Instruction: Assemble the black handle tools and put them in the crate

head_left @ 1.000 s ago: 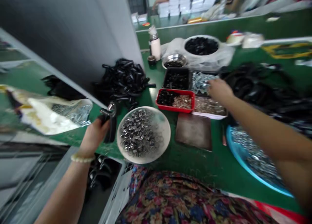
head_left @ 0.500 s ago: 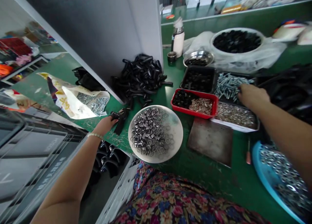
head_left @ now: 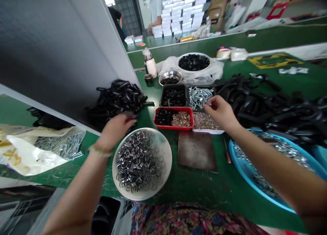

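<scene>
My left hand (head_left: 115, 128) reaches over the near edge of a heap of black tube pieces (head_left: 118, 97), just beyond a white bowl (head_left: 167, 153) full of metal rings. Its fingers are blurred and I see nothing in them. My right hand (head_left: 221, 113) is closed in a pinch on a small silver screw (head_left: 208, 104). It hovers over the tray of silver screws (head_left: 198, 97) and the white tray of small metal parts (head_left: 204, 123). A red tray (head_left: 173, 128) with black and brassy parts lies between my hands.
A black tray (head_left: 174, 97), a steel bowl (head_left: 170, 78), a white bowl of black parts (head_left: 194, 62) and a bottle (head_left: 150, 65) stand behind. A metal plate (head_left: 196, 149), a blue basin of washers (head_left: 252, 173), black parts (head_left: 270, 103) and a bag of screws (head_left: 38, 149) surround them. A person (head_left: 154, 6) stands far back.
My left hand no longer holds the black assembled part and has moved up to the tube heap. My right hand has drawn back from the screw tray with a screw pinched.
</scene>
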`<act>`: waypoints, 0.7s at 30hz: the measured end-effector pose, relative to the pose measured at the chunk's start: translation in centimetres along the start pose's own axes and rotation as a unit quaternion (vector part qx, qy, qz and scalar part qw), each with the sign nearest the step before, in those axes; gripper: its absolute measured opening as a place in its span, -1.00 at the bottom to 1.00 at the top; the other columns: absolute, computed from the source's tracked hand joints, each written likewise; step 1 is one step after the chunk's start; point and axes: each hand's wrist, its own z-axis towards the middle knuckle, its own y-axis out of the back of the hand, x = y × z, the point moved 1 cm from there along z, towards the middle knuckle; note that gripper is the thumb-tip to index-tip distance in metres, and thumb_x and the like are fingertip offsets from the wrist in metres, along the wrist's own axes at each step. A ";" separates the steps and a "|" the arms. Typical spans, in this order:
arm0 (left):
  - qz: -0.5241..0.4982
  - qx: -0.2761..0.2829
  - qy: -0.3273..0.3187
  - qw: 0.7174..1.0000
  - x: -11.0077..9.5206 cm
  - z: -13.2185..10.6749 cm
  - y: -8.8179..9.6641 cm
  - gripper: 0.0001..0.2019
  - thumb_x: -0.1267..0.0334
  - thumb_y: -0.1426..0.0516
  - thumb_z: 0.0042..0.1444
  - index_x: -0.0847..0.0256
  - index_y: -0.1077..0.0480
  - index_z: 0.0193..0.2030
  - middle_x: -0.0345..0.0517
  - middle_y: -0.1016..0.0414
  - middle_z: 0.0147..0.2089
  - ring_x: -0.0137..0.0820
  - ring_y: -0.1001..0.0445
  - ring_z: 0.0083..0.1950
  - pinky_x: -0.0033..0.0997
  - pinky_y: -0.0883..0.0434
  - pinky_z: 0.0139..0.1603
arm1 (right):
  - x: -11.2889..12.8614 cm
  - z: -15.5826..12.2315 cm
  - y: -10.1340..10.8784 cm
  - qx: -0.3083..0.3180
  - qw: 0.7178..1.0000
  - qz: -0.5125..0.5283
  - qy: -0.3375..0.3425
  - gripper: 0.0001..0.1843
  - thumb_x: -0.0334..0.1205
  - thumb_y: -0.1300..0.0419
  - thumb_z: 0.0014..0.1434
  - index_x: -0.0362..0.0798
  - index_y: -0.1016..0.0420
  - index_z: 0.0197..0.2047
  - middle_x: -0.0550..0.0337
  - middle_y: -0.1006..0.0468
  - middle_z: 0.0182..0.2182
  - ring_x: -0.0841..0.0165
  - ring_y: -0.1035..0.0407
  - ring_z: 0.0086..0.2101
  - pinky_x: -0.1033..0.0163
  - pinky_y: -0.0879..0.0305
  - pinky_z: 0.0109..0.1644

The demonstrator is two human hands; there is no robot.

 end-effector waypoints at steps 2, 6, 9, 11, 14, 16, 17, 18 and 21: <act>0.008 0.070 -0.101 0.992 -7.1 6.3 -4.0 -0.69 0.07 -0.10 0.18 0.29 -0.48 -0.16 0.09 -0.56 -0.12 -0.24 -0.50 -0.06 -0.28 -0.35 0.06 | 2.0 -3.9 -0.5 0.034 0.998 0.056 -0.005 -0.88 -0.19 -0.19 0.10 -0.02 -0.37 -0.29 0.28 -0.37 -0.52 0.41 -0.28 -0.51 0.29 -0.22 -0.43; 0.012 0.106 -0.059 0.993 -14.5 15.4 -11.4 -0.72 0.29 -0.19 0.11 0.42 -0.41 -0.07 0.29 -0.51 -0.01 -0.17 -0.48 0.07 -0.28 -0.33 0.09 | 3.2 -11.0 -0.1 0.028 0.997 0.059 -0.028 -0.86 -0.18 -0.19 0.13 -0.01 -0.43 -0.22 0.21 -0.48 -0.41 0.37 -0.38 -0.42 0.26 -0.33 -0.33; -0.009 0.116 -0.050 0.992 -15.1 17.5 -13.5 -0.74 0.46 -0.22 0.01 0.48 -0.40 -0.12 0.41 -0.50 -0.03 -0.10 -0.48 0.08 -0.20 -0.33 0.11 | 2.0 -14.4 1.4 0.009 0.998 0.018 -0.056 -0.86 -0.19 -0.17 0.17 0.01 -0.45 -0.19 0.17 -0.52 -0.36 0.33 -0.43 -0.36 0.22 -0.37 -0.27; -0.031 0.102 -0.053 0.993 -14.8 17.4 -13.4 -0.74 0.49 -0.18 0.04 0.49 -0.38 -0.09 0.43 -0.47 0.00 -0.10 -0.46 0.10 -0.16 -0.31 0.14 | 1.2 -15.4 2.4 -0.004 0.998 -0.001 -0.067 -0.84 -0.17 -0.17 0.18 0.02 -0.46 -0.16 0.17 -0.53 -0.36 0.33 -0.43 -0.38 0.21 -0.37 -0.28; -0.107 0.071 -0.072 0.989 -14.8 14.9 -12.6 -0.67 0.41 -0.14 0.13 0.41 -0.27 0.05 0.30 -0.42 0.08 -0.25 -0.46 0.08 -0.25 -0.35 0.12 | 1.0 -15.0 3.0 -0.046 0.998 -0.002 -0.054 -0.84 -0.16 -0.18 0.18 0.02 -0.47 -0.17 0.16 -0.54 -0.36 0.33 -0.43 -0.39 0.20 -0.39 -0.28; -0.293 0.106 -0.068 0.948 -15.4 11.2 -12.4 -0.61 0.35 -0.18 0.12 0.32 -0.22 0.08 0.12 -0.46 0.02 -0.36 -0.51 -0.05 -0.34 -0.43 0.00 | 1.6 -13.9 2.8 -0.074 0.997 0.014 -0.025 -0.85 -0.17 -0.18 0.18 0.02 -0.47 -0.17 0.15 -0.56 -0.33 0.31 -0.45 -0.35 0.19 -0.41 -0.25; -0.422 0.148 -0.051 0.893 -15.8 9.0 -12.6 -0.60 0.34 -0.21 0.09 0.28 -0.23 0.06 0.03 -0.48 -0.04 -0.40 -0.53 -0.12 -0.37 -0.46 -0.07 | 2.0 -13.4 2.5 -0.081 0.996 0.024 -0.008 -0.85 -0.17 -0.19 0.18 0.02 -0.46 -0.17 0.14 -0.57 -0.31 0.30 -0.47 -0.31 0.19 -0.41 -0.22; -0.530 0.199 -0.027 0.824 -16.2 6.6 -12.8 -0.63 0.33 -0.24 0.06 0.27 -0.27 -0.01 -0.04 -0.50 -0.11 -0.43 -0.54 -0.19 -0.39 -0.47 -0.14 | 2.5 -12.9 2.1 -0.084 0.996 0.032 0.008 -0.85 -0.17 -0.19 0.18 0.02 -0.46 -0.17 0.13 -0.58 -0.30 0.29 -0.48 -0.29 0.18 -0.42 -0.20; -0.697 0.277 0.067 0.658 -16.9 0.1 -13.7 -0.72 0.30 -0.31 -0.03 0.30 -0.37 -0.20 -0.14 -0.51 -0.27 -0.51 -0.52 -0.32 -0.50 -0.46 -0.24 | 3.6 -12.3 0.9 -0.071 0.996 0.037 0.045 -0.87 -0.17 -0.19 0.17 0.02 -0.45 -0.19 0.13 -0.59 -0.30 0.30 -0.49 -0.30 0.19 -0.43 -0.20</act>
